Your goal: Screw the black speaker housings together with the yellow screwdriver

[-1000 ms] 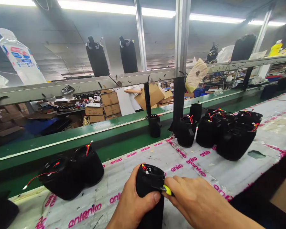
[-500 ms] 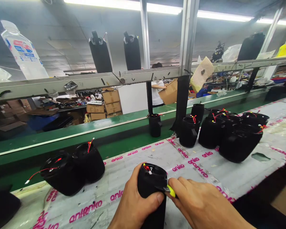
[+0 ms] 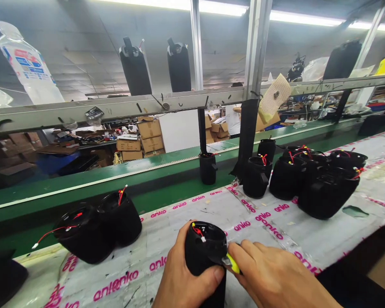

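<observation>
My left hand (image 3: 192, 273) is wrapped around a black fabric-covered speaker housing (image 3: 205, 252), its thumb across the near side. The housing stands upright with its hollow top showing, and red wires with small white and yellow connectors lie inside the rim. In my right hand (image 3: 259, 265) is a yellow utility knife (image 3: 232, 263), fingers closed on its handle. The knife's grey tip touches the housing's right side, just below the rim by a dark tab. The lower part of the housing is partly hidden by my hands.
Two similar housings (image 3: 120, 220) stand to the left, and several more (image 3: 327, 192) are grouped to the right. A green conveyor (image 3: 167, 194) runs behind the printed white sheet (image 3: 167, 239). Above it, a metal shelf rail (image 3: 115, 112) carries a bottle (image 3: 30, 64) and more housings.
The housing has tipped slightly, showing more of its inside. The knife and my right hand have moved a little down and right along its side. A person behind has moved right.
</observation>
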